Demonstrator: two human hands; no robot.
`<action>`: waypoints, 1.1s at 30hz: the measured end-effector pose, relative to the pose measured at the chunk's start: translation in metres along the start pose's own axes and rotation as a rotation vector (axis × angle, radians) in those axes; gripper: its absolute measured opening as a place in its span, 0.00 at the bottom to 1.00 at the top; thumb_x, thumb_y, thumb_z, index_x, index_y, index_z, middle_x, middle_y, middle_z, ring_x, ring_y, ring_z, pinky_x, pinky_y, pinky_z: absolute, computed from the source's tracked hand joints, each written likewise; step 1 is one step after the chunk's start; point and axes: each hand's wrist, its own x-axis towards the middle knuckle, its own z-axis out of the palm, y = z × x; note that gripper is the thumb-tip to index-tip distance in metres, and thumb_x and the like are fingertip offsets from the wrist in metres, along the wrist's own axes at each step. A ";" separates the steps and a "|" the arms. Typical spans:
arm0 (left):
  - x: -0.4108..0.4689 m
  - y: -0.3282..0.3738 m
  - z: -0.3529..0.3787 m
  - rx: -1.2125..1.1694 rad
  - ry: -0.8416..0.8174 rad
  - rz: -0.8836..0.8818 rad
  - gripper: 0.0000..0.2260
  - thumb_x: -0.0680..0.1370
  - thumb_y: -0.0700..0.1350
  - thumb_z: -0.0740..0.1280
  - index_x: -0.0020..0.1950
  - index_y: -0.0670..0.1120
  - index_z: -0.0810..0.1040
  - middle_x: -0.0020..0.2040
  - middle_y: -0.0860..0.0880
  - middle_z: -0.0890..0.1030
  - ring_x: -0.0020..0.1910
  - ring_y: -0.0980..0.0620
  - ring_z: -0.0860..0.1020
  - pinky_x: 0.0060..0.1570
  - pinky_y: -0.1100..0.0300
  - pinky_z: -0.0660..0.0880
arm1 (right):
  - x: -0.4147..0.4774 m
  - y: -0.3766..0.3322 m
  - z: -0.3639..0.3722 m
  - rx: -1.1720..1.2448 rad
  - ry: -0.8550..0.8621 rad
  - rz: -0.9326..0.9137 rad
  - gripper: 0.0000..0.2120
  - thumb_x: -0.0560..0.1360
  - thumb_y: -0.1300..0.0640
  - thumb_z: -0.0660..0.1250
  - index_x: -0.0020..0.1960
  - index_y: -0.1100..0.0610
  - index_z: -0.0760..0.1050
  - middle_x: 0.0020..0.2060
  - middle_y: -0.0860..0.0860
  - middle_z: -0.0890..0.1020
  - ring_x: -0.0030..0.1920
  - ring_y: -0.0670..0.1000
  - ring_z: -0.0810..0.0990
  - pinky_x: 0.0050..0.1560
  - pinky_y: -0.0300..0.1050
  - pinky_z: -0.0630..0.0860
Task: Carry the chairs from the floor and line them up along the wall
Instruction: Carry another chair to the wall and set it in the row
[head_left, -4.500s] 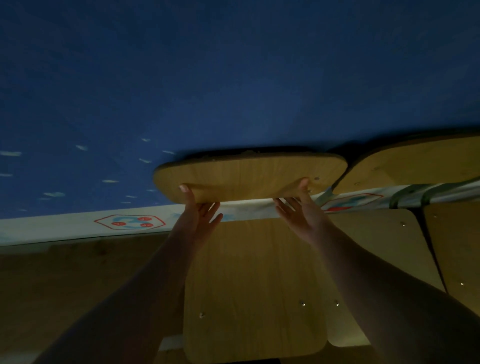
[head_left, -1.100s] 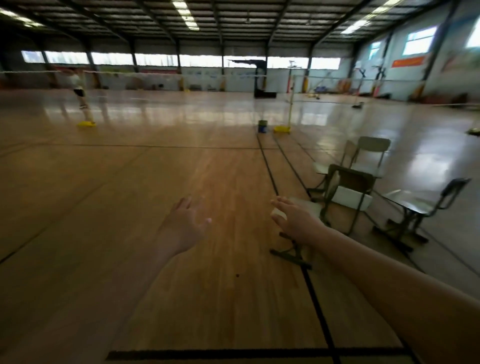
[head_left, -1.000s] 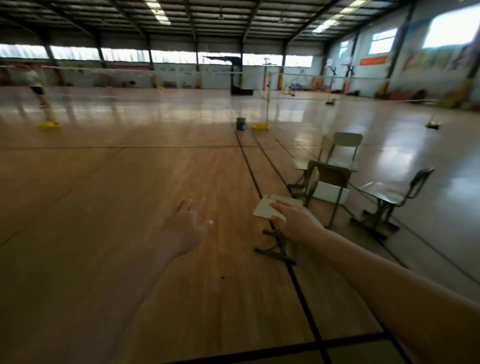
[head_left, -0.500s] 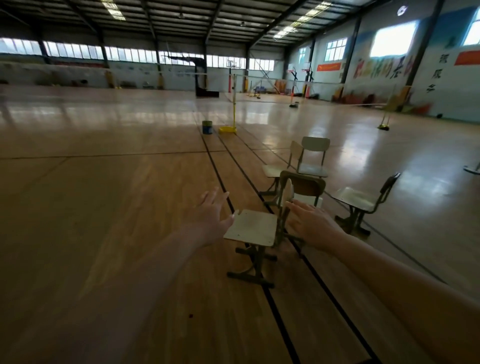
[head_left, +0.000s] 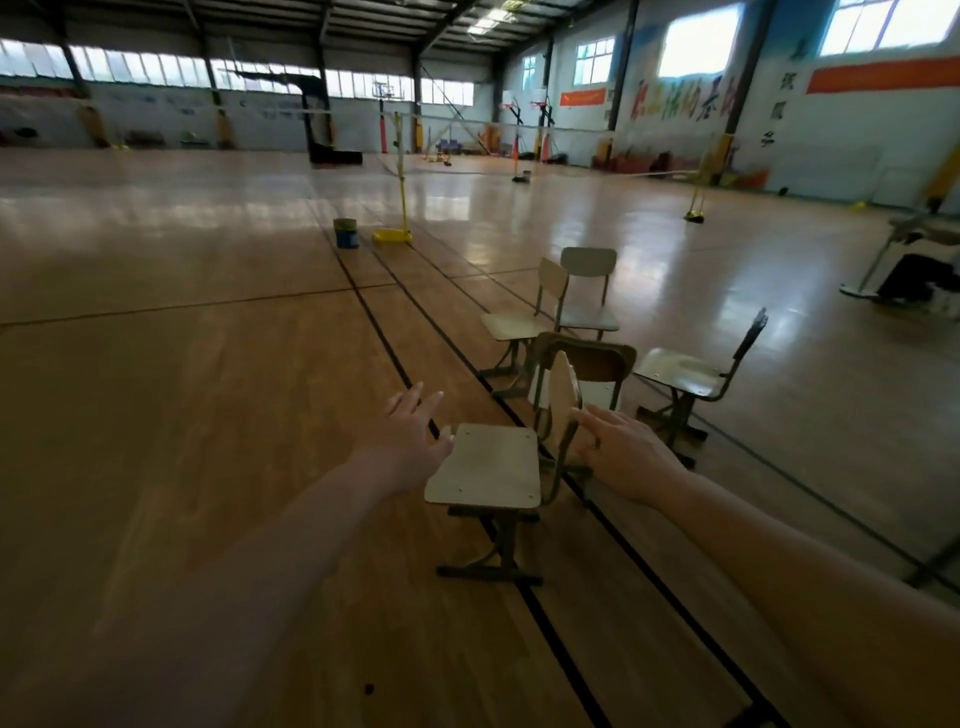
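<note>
Your left hand (head_left: 408, 441) and right hand (head_left: 621, 452), fingers spread wide, flank the pale wooden-seated metal-framed chair (head_left: 485, 467), holding nothing.

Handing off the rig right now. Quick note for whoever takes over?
The left hand is open beside the seat of the nearest chair; the right hand is open by its backrest. Neither grips yet.
Four other chairs stand behind it on the floor.
Done: no lined-up row in view.
Left: lift the nearest chair, carry it over and line it up, then the other four.
</note>
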 end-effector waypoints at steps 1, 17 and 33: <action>0.012 0.002 0.002 0.008 -0.018 0.024 0.30 0.82 0.58 0.56 0.80 0.52 0.47 0.80 0.51 0.43 0.78 0.48 0.43 0.75 0.47 0.50 | 0.004 0.003 0.000 0.003 0.002 0.033 0.25 0.83 0.49 0.54 0.78 0.52 0.58 0.77 0.51 0.59 0.77 0.54 0.57 0.76 0.51 0.54; 0.213 0.159 0.090 -0.113 -0.139 0.182 0.29 0.82 0.57 0.57 0.79 0.53 0.51 0.79 0.54 0.46 0.78 0.50 0.45 0.73 0.45 0.51 | 0.086 0.196 -0.036 -0.100 -0.093 0.241 0.27 0.82 0.44 0.54 0.79 0.44 0.49 0.79 0.48 0.49 0.78 0.52 0.48 0.76 0.55 0.49; 0.433 0.163 0.158 0.143 -0.211 0.122 0.29 0.81 0.60 0.54 0.79 0.54 0.49 0.80 0.50 0.46 0.78 0.45 0.47 0.74 0.43 0.53 | 0.321 0.317 -0.001 -0.128 -0.190 -0.010 0.29 0.82 0.47 0.57 0.78 0.43 0.49 0.79 0.48 0.50 0.78 0.51 0.48 0.77 0.55 0.50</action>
